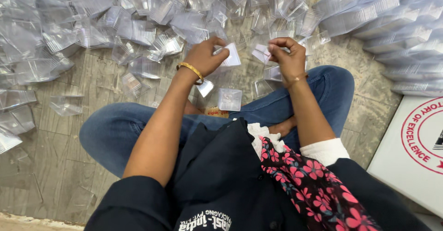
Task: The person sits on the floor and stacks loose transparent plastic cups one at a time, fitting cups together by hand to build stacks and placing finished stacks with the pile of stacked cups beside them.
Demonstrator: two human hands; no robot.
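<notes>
So the left hand (206, 55) has its fingers curled around a small clear plastic container (232, 55), pinching it at the edge just above the lap, and the right hand (287, 55) is closed in a loose fist right beside it, fingertips pinched on another bit of clear plastic (261, 52) that's mostly hidden, so I can't tell exactly what piece it is. The two hands are near each other but not touching. Just below them a couple more clear square cups (230, 99) sit on the jeans (323, 90) of the crossed legs, one right by the gold bangle (191, 69) on the left wrist. Further out, the tiled floor (55, 166) is covered with a huge loose heap of clear containers (138, 18) spreading across the top and left, pretty much crowding in on the knees. Off to the right there are long nested stacks of the same cups (397, 23) lying on their sides, and a white board with a red round print (415, 148) at the corner.
</notes>
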